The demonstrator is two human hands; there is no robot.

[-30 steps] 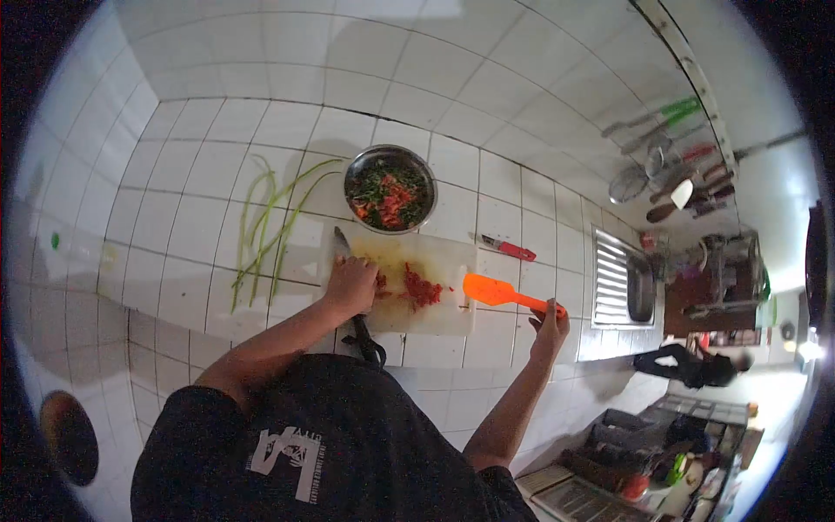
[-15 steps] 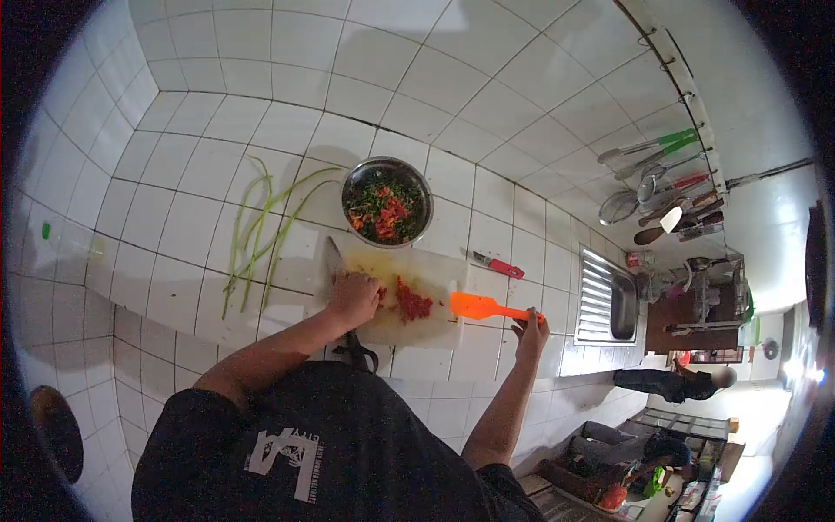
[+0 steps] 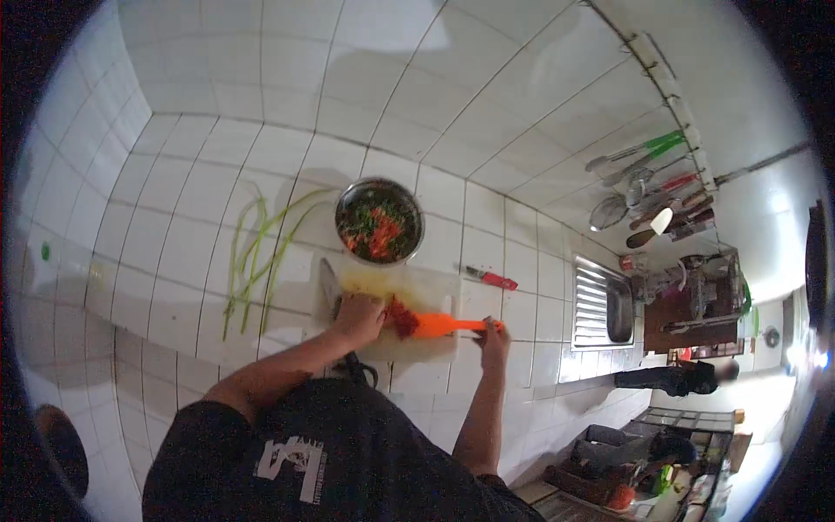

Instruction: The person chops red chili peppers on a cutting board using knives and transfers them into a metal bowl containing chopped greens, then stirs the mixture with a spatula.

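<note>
My right hand (image 3: 493, 336) is closed around the handle of an orange spatula (image 3: 435, 325). Its flat head touches a small heap of red chopped food (image 3: 402, 318) on the pale cutting board (image 3: 426, 349). On the other side of that heap, my left hand (image 3: 360, 317) rests low over the board, its fingers blurred. A knife blade (image 3: 329, 283) shows beside the left hand, partly hidden by it. Just beyond the board stands a metal bowl (image 3: 420, 235) containing chopped greens with red pieces on top.
Long green stalks (image 3: 252, 261) lie left of the bowl. A red-handled knife (image 3: 496, 279) rests on the tiled counter (image 3: 187, 287) to the right. Farther right are a steel sink (image 3: 621, 309) and hanging utensils (image 3: 644, 187). Another person (image 3: 674, 380) stands in the background.
The spatula has moved left with my right hand and now meets the red chopped food, which sits closer to my left hand. The whole view has shifted slightly.
</note>
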